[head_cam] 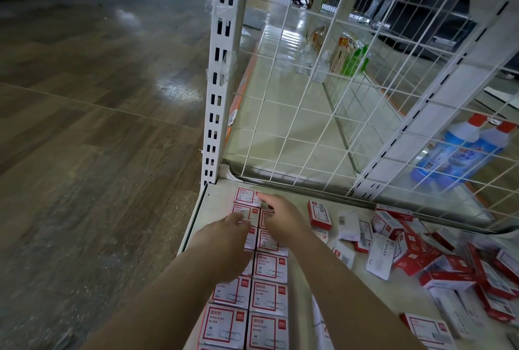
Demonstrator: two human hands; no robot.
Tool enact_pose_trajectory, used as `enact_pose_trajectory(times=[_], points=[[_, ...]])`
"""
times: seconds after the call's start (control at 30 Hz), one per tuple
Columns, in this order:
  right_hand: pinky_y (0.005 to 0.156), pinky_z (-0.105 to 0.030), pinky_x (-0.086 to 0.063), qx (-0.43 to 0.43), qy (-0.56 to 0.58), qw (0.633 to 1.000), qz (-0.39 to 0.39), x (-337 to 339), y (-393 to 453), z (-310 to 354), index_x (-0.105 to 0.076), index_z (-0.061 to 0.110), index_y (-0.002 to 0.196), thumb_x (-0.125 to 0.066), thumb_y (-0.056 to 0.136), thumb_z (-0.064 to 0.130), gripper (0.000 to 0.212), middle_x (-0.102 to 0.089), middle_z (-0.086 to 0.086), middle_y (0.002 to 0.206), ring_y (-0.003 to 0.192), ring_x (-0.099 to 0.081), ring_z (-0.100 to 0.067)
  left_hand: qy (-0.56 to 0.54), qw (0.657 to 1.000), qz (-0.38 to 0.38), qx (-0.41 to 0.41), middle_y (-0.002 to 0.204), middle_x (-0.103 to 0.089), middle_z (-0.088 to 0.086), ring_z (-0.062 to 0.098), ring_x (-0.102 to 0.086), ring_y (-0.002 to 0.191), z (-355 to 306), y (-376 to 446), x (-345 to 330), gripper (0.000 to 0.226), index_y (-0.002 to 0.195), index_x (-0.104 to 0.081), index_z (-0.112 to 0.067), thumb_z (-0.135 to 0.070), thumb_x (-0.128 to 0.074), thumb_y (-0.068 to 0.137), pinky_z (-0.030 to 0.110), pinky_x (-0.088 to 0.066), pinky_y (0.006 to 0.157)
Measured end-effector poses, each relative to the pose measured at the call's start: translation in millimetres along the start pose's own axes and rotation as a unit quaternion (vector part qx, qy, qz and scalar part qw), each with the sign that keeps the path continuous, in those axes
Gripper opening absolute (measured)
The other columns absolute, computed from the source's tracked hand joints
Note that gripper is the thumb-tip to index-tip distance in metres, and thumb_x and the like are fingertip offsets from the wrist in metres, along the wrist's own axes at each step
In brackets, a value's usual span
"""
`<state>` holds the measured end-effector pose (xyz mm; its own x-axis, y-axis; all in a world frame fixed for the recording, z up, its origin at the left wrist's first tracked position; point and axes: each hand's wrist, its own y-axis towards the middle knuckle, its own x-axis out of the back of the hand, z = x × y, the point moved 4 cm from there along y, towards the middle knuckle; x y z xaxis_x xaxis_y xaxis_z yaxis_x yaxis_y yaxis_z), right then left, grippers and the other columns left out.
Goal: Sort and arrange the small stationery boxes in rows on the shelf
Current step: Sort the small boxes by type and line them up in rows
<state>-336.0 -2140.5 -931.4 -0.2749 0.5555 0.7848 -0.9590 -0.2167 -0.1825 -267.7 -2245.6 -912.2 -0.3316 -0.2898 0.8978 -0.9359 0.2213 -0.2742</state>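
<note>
Small white-and-red paper clip boxes (pixel 269 267) lie flat in two neat rows along the left side of the white shelf (pixel 398 297). My left hand (pixel 224 240) rests with straight fingers on the boxes of the left row. My right hand (pixel 280 216) reaches to the far end of the rows, its fingers stretched onto the farthest box (pixel 245 195). A loose heap of red and white staple boxes (pixel 421 248) lies jumbled on the right of the shelf.
A white slotted upright (pixel 217 88) stands at the shelf's far left corner. A white wire grid panel (pixel 317 96) closes the back. Behind it stand blue bottles (pixel 455 153) and green and orange packs (pixel 348 57). Wood-look floor lies to the left.
</note>
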Motion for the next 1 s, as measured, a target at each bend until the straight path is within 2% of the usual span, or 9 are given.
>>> enact_pose_trajectory(times=[0.1, 0.23, 0.37, 0.5, 0.7, 0.8, 0.9, 1.0], points=[[0.072, -0.022, -0.045, 0.0, 0.003, 1.0, 0.001, -1, 0, -2, -0.045, 0.025, 0.135, -0.046, 0.093, 0.011, 0.045, -0.053, 0.001, 0.125, 0.099, -0.056, -0.013, -0.004, 1.0, -0.001, -0.001, 0.156, -0.011, -0.005, 0.018, -0.031, 0.136, 0, -1, 0, 0.06, 0.147, -0.021, -0.025, -0.036, -0.047, 0.094, 0.033, -0.037, 0.103], [0.071, -0.02, -0.043, 0.005, 0.0, 1.0, 0.002, -2, 0, -1, -0.044, 0.024, 0.137, -0.045, 0.093, 0.011, 0.046, -0.053, 0.0, 0.127, 0.101, -0.055, -0.013, -0.005, 1.0, -0.002, -0.001, 0.156, -0.011, -0.005, 0.018, -0.032, 0.136, 0, -1, 0, 0.061, 0.147, -0.02, -0.025, -0.036, -0.047, 0.094, 0.033, -0.037, 0.103], [0.083, -0.029, -0.046, 0.007, -0.013, 0.999, -0.03, 4, -5, 1, -0.05, 0.024, 0.13, -0.046, 0.092, 0.011, 0.04, -0.052, 0.001, 0.126, 0.108, -0.053, -0.017, -0.003, 1.0, -0.006, 0.001, 0.156, -0.009, -0.005, 0.018, -0.028, 0.138, 0, -1, -1, 0.062, 0.148, -0.018, -0.026, -0.037, -0.046, 0.094, 0.034, -0.034, 0.106], [0.098, -0.032, -0.04, -0.023, -0.042, 0.997, -0.065, 10, -11, -9, -0.044, 0.02, 0.136, -0.051, 0.091, 0.015, 0.046, -0.046, 0.0, 0.136, 0.121, -0.046, -0.018, 0.003, 1.0, -0.022, 0.007, 0.157, -0.008, -0.004, 0.017, -0.021, 0.141, -1, -4, -2, 0.063, 0.148, -0.015, -0.025, -0.037, -0.045, 0.095, 0.034, -0.028, 0.11], [0.103, -0.029, -0.033, -0.005, -0.033, 0.997, -0.062, 15, -14, -10, -0.04, 0.02, 0.139, -0.053, 0.092, 0.016, 0.048, -0.042, 0.002, 0.14, 0.128, -0.04, -0.016, -0.023, 0.998, -0.062, 0.012, 0.157, -0.006, -0.007, 0.013, -0.01, 0.143, 2, -10, -1, 0.064, 0.149, -0.012, -0.024, -0.037, -0.045, 0.095, 0.03, -0.016, 0.114], [0.103, -0.03, -0.033, 0.033, -0.044, 0.997, -0.047, 13, -12, 1, -0.038, 0.025, 0.14, -0.048, 0.094, 0.014, 0.048, -0.04, 0.005, 0.142, 0.131, -0.037, -0.016, -0.034, 0.997, -0.072, 0.016, 0.156, -0.009, -0.008, 0.012, -0.013, 0.142, 5, -15, 2, 0.061, 0.148, -0.016, -0.026, -0.035, -0.044, 0.095, 0.03, -0.019, 0.113], [0.099, -0.023, -0.029, 0.063, -0.065, 0.995, -0.03, 9, -9, 10, -0.036, 0.026, 0.141, -0.042, 0.096, 0.014, 0.046, -0.036, 0.007, 0.144, 0.131, -0.035, -0.013, -0.034, 0.997, -0.074, 0.012, 0.156, -0.011, -0.009, 0.011, -0.015, 0.142, 4, -17, 1, 0.055, 0.147, -0.019, -0.027, -0.032, -0.041, 0.097, 0.028, -0.02, 0.113], [0.104, -0.027, -0.029, 0.056, -0.072, 0.996, -0.018, 5, -6, 14, -0.032, 0.024, 0.143, -0.04, 0.097, 0.015, 0.048, -0.033, 0.005, 0.147, 0.133, -0.033, -0.014, -0.019, 0.998, -0.064, 0.008, 0.156, -0.011, -0.007, 0.012, -0.016, 0.142, 5, -16, 0, 0.054, 0.148, -0.018, -0.026, -0.031, -0.039, 0.098, 0.028, -0.019, 0.113]])
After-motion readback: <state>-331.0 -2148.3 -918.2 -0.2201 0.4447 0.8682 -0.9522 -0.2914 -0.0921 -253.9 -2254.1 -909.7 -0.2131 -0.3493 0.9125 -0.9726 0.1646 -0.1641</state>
